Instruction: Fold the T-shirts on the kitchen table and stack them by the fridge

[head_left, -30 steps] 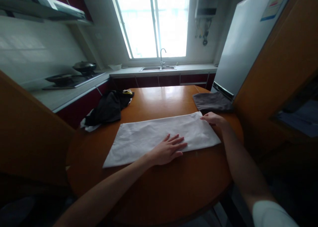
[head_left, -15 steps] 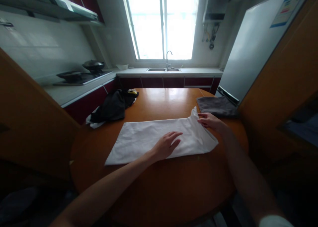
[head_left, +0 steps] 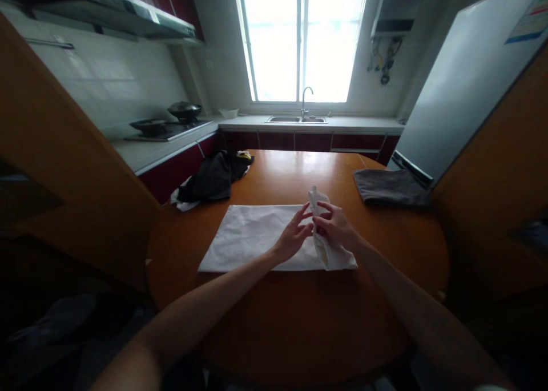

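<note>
A white cloth garment [head_left: 252, 231], folded into a long flat shape, lies across the wooden table in front of me. Its right end is lifted and bent inward into an upright fold. My right hand [head_left: 336, 225] is closed on that raised fold, thumb and fingers pinching it. Just left of the fold, my left hand [head_left: 294, 237] hovers low over the garment with thumb and fingers apart. Its fingertips come close to the fold; whether they touch it I cannot tell.
The round wooden table [head_left: 299, 317] carries a black garment heap [head_left: 209, 177] at back left and a folded grey cloth [head_left: 389, 186] at back right. Beyond stand a counter with a sink [head_left: 285, 119], a stove with a wok [head_left: 184, 111], and a fridge [head_left: 449, 94] at right.
My right hand has carried the garment's right end leftward, folding it inward and up. My left hand has come close to the fold. The view has shifted left.
</note>
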Demonstrator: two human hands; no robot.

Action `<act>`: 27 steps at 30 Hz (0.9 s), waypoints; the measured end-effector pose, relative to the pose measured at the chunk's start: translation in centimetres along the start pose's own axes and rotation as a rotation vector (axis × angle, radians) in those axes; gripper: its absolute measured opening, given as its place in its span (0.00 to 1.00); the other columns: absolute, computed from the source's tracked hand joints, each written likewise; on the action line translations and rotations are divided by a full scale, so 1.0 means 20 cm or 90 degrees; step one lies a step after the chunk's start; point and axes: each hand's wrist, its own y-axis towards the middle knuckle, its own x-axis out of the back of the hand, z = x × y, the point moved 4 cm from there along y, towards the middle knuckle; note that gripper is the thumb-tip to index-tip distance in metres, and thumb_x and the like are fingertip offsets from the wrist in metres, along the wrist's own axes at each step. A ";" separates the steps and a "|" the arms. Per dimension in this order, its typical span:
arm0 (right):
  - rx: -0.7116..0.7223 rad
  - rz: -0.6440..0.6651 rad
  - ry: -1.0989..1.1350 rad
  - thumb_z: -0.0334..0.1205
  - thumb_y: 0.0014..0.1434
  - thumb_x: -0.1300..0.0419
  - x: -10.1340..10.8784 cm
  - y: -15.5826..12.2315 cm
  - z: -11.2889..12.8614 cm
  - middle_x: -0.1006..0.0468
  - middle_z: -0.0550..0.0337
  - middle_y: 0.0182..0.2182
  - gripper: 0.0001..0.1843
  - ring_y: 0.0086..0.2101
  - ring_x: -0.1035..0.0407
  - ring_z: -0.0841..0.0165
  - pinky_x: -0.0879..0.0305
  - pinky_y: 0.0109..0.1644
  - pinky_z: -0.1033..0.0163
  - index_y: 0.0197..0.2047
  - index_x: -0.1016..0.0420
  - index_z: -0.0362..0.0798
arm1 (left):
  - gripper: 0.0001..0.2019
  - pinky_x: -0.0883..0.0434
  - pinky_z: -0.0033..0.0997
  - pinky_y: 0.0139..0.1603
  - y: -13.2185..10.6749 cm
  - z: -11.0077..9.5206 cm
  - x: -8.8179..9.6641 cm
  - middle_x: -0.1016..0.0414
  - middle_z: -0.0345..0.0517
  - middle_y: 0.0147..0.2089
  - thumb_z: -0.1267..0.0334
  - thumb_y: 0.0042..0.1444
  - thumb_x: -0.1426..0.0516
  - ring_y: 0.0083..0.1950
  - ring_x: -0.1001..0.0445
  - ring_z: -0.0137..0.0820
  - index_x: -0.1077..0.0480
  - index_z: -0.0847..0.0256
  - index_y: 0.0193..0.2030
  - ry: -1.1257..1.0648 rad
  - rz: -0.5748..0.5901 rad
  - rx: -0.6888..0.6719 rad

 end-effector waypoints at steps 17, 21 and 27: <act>0.075 -0.175 -0.119 0.41 0.50 0.44 0.16 0.06 0.00 0.21 0.59 0.28 0.18 0.23 0.28 0.70 0.38 0.21 0.69 0.44 0.26 0.45 | 0.44 0.26 0.24 0.27 0.00 -0.07 0.09 0.22 0.53 0.51 0.62 0.52 0.33 0.33 0.24 0.29 0.44 0.58 0.74 0.111 -0.044 0.110; 0.161 -0.185 -0.180 0.41 0.55 0.45 0.12 0.03 0.02 0.20 0.57 0.32 0.14 0.30 0.26 0.67 0.32 0.30 0.65 0.41 0.23 0.47 | 0.45 0.25 0.23 0.28 0.02 -0.28 0.23 0.22 0.52 0.51 0.62 0.50 0.30 0.35 0.23 0.30 0.42 0.56 0.73 0.064 -0.048 0.138; 0.411 -0.017 -0.331 0.47 0.63 0.41 -0.10 -0.14 0.10 0.24 0.50 0.52 0.19 0.52 0.30 0.58 0.32 0.57 0.50 0.55 0.24 0.52 | 0.41 0.23 0.24 0.30 0.01 -0.59 0.49 0.29 0.53 0.63 0.64 0.46 0.28 0.41 0.21 0.32 0.34 0.54 0.68 0.064 -0.093 0.161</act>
